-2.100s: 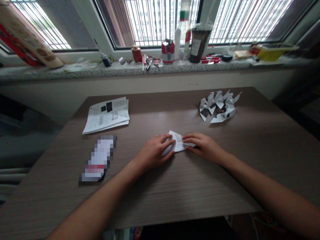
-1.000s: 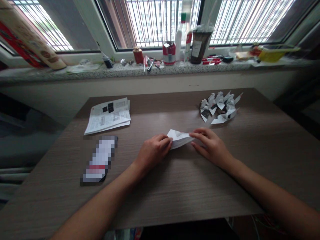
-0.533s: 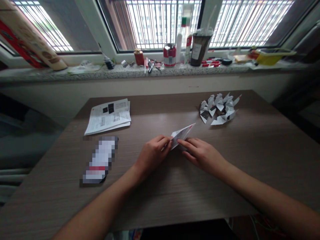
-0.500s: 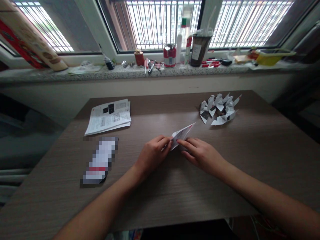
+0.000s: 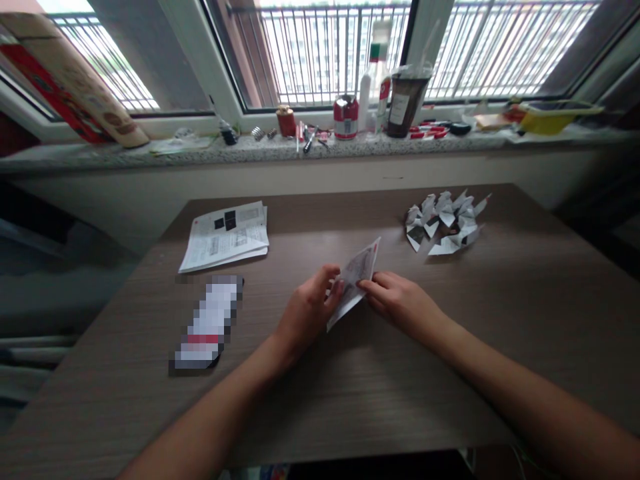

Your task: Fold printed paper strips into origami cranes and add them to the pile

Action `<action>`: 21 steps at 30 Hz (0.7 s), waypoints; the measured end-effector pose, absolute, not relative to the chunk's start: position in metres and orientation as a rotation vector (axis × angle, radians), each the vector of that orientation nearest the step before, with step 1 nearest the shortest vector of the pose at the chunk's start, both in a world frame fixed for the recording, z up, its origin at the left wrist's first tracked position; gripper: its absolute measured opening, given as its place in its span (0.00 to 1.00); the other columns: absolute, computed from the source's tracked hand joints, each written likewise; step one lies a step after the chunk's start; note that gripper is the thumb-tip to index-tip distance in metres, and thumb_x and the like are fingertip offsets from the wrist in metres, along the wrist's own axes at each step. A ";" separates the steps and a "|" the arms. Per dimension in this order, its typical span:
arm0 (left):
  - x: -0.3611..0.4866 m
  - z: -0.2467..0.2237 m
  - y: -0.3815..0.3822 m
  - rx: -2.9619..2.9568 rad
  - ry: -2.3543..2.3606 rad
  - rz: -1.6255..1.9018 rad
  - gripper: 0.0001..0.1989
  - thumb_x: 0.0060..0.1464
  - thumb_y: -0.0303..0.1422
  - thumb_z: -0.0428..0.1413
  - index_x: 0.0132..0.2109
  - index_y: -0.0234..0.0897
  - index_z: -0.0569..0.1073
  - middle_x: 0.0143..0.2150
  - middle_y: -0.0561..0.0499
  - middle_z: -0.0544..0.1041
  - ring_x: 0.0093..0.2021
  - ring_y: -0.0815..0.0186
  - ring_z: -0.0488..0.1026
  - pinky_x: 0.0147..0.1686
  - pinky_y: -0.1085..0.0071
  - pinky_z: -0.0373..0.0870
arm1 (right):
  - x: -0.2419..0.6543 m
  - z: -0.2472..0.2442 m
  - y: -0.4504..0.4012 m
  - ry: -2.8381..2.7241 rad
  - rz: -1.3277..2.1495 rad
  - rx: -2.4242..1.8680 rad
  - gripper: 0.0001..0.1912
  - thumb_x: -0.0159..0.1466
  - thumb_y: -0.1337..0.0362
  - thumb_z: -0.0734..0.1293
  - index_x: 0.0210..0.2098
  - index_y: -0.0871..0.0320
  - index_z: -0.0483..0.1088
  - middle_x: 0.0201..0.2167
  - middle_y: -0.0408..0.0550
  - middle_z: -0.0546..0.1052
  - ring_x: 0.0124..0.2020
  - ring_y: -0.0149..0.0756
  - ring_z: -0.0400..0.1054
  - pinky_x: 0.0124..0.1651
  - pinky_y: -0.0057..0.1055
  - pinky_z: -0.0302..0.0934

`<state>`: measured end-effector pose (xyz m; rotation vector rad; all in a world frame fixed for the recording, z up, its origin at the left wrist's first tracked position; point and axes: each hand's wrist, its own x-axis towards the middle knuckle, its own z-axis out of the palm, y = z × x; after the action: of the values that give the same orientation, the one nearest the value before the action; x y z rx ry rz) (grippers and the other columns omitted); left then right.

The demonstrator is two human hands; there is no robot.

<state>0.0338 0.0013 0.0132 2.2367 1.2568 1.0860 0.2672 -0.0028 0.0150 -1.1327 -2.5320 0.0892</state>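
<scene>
A folded piece of printed white paper (image 5: 356,270), pointed at the top with a small red mark near its tip, stands tilted between my hands above the table. My right hand (image 5: 400,297) pinches its right edge, thumb and index finger together on it. At the left edge, my left hand (image 5: 307,303) has its thumb against the printed face and its index finger bent above. Its remaining fingers are mostly hidden. Beyond my right hand, several folded paper pieces (image 5: 447,217) sit joined in a curved, spiky ring.
Printed sheets (image 5: 227,237) lie stacked at the back left of the brown table (image 5: 300,413), with a blurred-out phone (image 5: 207,323) in front. Along the stone windowsill (image 5: 200,155) stand a red can (image 5: 346,119), a dark drink cup (image 5: 404,103), bottles and a yellow basket (image 5: 550,119).
The folded paper has turned more upright, showing more of its printed face. My left index finger has lifted and bent away from the thumb. The whole view has shifted slightly.
</scene>
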 end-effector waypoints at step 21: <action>0.029 0.018 0.002 2.494 1.353 0.824 0.12 0.65 0.25 0.56 0.53 0.37 0.78 0.45 0.47 0.75 0.34 0.67 0.75 0.37 0.70 0.76 | 0.273 0.031 -0.003 -2.614 -0.057 -1.041 0.06 0.72 0.71 0.65 0.46 0.59 0.73 0.40 0.52 0.76 0.42 0.43 0.71 0.44 0.38 0.69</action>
<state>0.0288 0.0024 0.0185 2.4941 1.3530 0.8241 0.2726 -0.0026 0.0306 -1.0411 -2.6141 -0.0566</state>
